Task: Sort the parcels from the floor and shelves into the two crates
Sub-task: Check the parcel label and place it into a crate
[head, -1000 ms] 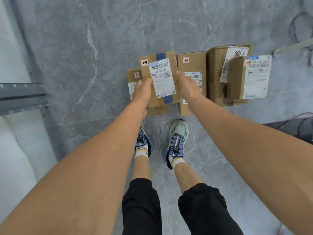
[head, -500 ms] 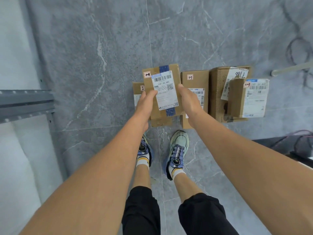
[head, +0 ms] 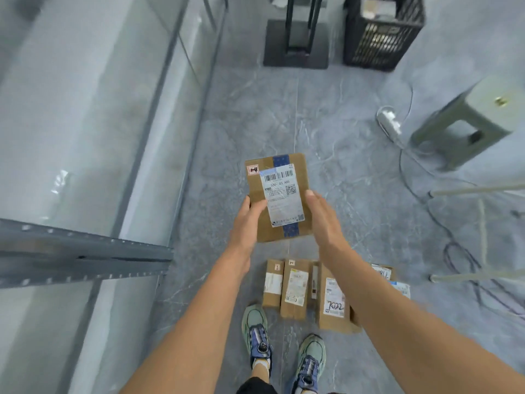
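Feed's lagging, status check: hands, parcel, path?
Left hand, right hand grip brown cardboard parcel with white label. Black lattice crate ahead. Dark cables on floor right.

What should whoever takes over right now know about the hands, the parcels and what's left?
Left hand: grips the parcel by its left edge.
Right hand: at its right edge, thumb on it; fingers hidden.
The parcel is in the air, label up.
The crate stands ahead to the right; the second is out of view.
Done: one parcel in hand.
Left: crate it, then the floor parcels; any on the shelf are out of view.
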`<state>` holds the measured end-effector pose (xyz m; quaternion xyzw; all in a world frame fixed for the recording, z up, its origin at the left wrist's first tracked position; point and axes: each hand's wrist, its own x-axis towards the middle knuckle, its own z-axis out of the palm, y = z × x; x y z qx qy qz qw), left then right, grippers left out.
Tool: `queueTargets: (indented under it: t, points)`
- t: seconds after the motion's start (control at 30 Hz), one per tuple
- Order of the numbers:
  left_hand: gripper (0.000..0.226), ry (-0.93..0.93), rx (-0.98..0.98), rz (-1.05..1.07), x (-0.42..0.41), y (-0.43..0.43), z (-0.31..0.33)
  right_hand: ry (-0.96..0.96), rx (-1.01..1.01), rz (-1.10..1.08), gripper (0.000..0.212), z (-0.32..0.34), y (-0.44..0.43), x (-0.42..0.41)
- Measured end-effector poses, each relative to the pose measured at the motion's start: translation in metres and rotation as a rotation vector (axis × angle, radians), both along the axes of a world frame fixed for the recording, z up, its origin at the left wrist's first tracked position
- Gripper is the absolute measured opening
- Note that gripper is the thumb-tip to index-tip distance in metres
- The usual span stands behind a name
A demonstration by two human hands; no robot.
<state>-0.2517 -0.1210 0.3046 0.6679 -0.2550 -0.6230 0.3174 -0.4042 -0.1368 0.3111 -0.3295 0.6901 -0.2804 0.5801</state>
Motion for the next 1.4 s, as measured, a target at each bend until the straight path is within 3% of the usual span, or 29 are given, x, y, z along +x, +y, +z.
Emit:
queueTargets:
  t: [0.07, 0.13, 0.23, 0.33, 0.6, 0.67, 0.83, 1.0, 1.07, 1.13, 1.4]
  points:
    - [0.047, -0.01, -0.076, 0.02, 0.016, -0.013, 0.051, -0.018, -0.075, 0.014, 0.047, 0.054, -0.015, 0.015]
    - [0.047, -0.029, -0.149, 0.053, 0.03, -0.023, 0.105, -0.038, -0.145, 0.045, 0.039, 0.101, -0.027, 0.028]
    - [0.017, -0.058, -0.251, 0.089, 0.05, -0.029, 0.182, -0.07, -0.253, 0.075, 0.024, 0.17, -0.04, 0.048]
    - [0.025, -0.1, -0.332, 0.107, 0.068, -0.026, 0.253, -0.115, -0.339, 0.11, 0.025, 0.228, -0.049, 0.066]
    - [0.02, -0.266, -0.551, 0.239, 0.086, 0.011, 0.388, -0.239, -0.593, 0.297, 0.045, 0.349, -0.041, 0.097]
    - [0.021, -0.294, -0.602, 0.29, 0.082, 0.03, 0.417, -0.266, -0.632, 0.358, 0.039, 0.376, -0.031, 0.097]
    - [0.026, -0.4, -0.684, 0.409, 0.076, 0.086, 0.468, -0.353, -0.715, 0.496, 0.03, 0.434, 0.005, 0.101]
    - [0.051, -0.478, -0.685, 0.563, 0.071, 0.158, 0.51, -0.452, -0.777, 0.655, 0.045, 0.47, 0.052, 0.122]
    - [0.044, -0.522, -0.708, 0.627, 0.072, 0.19, 0.524, -0.492, -0.791, 0.726, 0.05, 0.485, 0.076, 0.131]
    - [0.03, -0.561, -0.719, 0.686, 0.074, 0.222, 0.537, -0.518, -0.804, 0.802, 0.041, 0.497, 0.101, 0.142]
    - [0.033, -0.674, -0.697, 0.942, 0.084, 0.366, 0.57, -0.67, -0.799, 1.029, 0.037, 0.532, 0.223, 0.199]
